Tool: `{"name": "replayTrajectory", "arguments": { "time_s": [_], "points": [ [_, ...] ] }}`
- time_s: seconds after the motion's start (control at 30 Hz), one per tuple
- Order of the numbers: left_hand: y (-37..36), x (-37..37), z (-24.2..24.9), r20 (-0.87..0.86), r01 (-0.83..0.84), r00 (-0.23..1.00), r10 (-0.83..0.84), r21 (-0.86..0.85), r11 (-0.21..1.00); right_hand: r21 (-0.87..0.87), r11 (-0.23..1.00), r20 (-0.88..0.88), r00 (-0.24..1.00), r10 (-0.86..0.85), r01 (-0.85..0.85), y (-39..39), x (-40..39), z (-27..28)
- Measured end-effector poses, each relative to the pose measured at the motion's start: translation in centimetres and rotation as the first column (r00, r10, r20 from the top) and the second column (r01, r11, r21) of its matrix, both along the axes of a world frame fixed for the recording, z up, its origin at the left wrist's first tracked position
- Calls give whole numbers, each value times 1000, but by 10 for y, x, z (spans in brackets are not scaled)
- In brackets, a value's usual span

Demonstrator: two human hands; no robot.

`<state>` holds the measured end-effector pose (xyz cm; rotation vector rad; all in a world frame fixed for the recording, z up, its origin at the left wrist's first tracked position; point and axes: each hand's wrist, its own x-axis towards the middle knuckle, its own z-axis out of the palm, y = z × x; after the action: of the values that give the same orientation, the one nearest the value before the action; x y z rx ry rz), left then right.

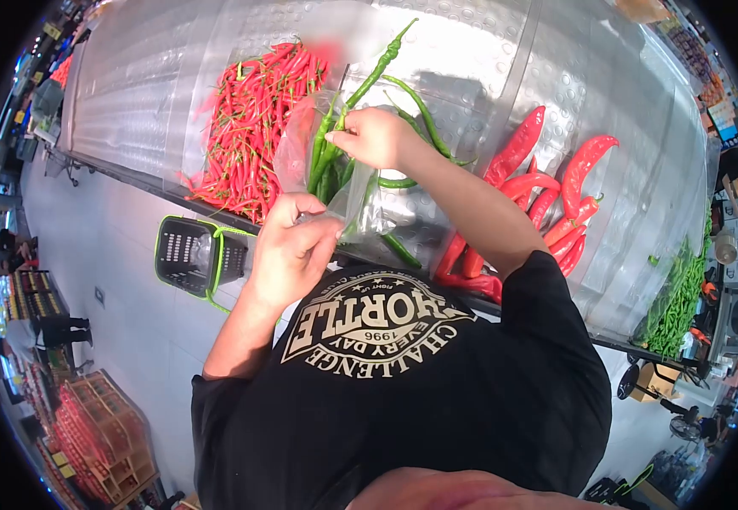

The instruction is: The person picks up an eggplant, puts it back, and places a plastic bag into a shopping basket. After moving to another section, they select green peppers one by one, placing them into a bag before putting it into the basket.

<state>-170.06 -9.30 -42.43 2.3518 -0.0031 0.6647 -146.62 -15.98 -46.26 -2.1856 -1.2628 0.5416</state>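
A clear plastic bag [335, 183] hangs open above the front edge of the metal display counter [488, 68], and inside it a bunch of long green chillies [326, 161] stands more or less upright, stems poking out of the mouth; the right hand [377, 136] sits at the top of the bag, its fingers pressed together around the stem end of a green chilli [373, 76] whose tip points up and away over the counter; the left hand [292, 246] grips the near side of the bag lower down, fingers curled and pinching the plastic; a few loose green chillies [424, 115] lie on the dimpled metal just behind the bag; to the left of it a heap of thin red chillies [250, 127] fills its own section, and to the right a smaller pile of large red peppers [547, 195] lies in the next; farther right more green produce [675, 297] shows at the counter's edge; below, on the pale floor, a black shopping basket [190, 255] with green handles stands beside the counter.
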Motion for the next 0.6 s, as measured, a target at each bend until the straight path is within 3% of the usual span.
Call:
{"name": "replayTrajectory", "arguments": {
  "time_s": [0.07,0.13,0.23,0.4,0.47,0.53,0.57,0.6],
  "points": [
    [1,0,2,10,-14,1000,14,12,1000,235,972,129,991,-35,4,-1,5,-3],
    [2,-2,4,8,-37,999,37,19,999,201,978,48,997,-64,54,-4,11,34],
    [3,-3,3,0,-45,999,45,5,999,196,973,-20,992,-122,124,-2,27,44],
    [0,-1,3,-1,-34,999,34,13,999,131,990,126,992,30,-46,10,6,23],
    [0,-1,6,1,-36,999,36,36,999,75,996,109,994,30,-39,10,1,14],
    [0,-2,7,16,-38,999,38,10,999,-144,985,234,964,126,-94,9,-1,14],
    [1,-3,7,19,-45,999,45,12,999,-3,999,202,978,45,-45,8,5,5],
    [2,-4,6,24,-47,999,47,10,999,-3,999,204,978,51,-51,9,15,7]
  ]
}}
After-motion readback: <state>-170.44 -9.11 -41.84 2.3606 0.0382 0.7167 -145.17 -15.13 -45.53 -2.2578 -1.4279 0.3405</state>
